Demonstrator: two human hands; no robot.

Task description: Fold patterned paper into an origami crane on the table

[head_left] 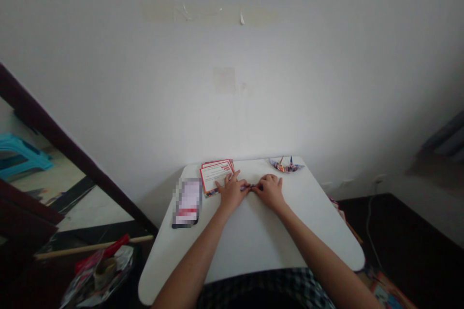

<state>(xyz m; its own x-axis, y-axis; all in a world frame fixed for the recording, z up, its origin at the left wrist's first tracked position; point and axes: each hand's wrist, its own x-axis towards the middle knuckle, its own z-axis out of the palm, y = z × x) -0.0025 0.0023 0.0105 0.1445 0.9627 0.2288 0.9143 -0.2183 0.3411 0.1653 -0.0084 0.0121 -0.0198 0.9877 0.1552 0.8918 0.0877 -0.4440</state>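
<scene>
Two hands (250, 192) pinching one small folded paper piece (251, 187) between them on the white table (250, 246) | its long axis running roughly left-right, pointed end unclear | one phone (187, 202) lying left

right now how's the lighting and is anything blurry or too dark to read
Head view: dim, soft light, white wall darkening toward the corners; head view: floor at right nearly black, phone pixelated, folded paper between left hand and right hand too soft to show its creases.
</scene>
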